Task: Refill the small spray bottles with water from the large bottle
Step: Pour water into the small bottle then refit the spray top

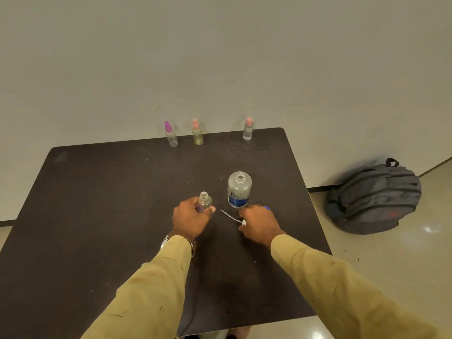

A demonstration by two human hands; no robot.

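**Open bottles on the dark surface, both hands busy**

A dark surface [97, 216] fills the middle of the view, with a pale wall behind it. A grey backpack [371, 199] lies on the floor to its right, well apart from the bottles.

Two arms in tan sleeves reach in. The left hand [189, 220] grips the uncapped small spray bottle [205, 200], fingers curled round its lower body; the bottle stands upright on the surface. The right hand [259, 222] is curled round a white spray head [243, 222], whose thin dip tube points left toward the other hand.

The large bottle [239, 189], blue-labelled and uncapped, stands upright just beyond the right hand, near the small bottle.

Along the far edge stand three capped spray bottles: a purple-capped bottle [171, 134], a yellowish bottle [197, 133] with a pink cap, and, further right, a clear pink-capped bottle [248, 129].

A small blue piece [267, 208] shows just behind the right hand; what it is cannot be told.
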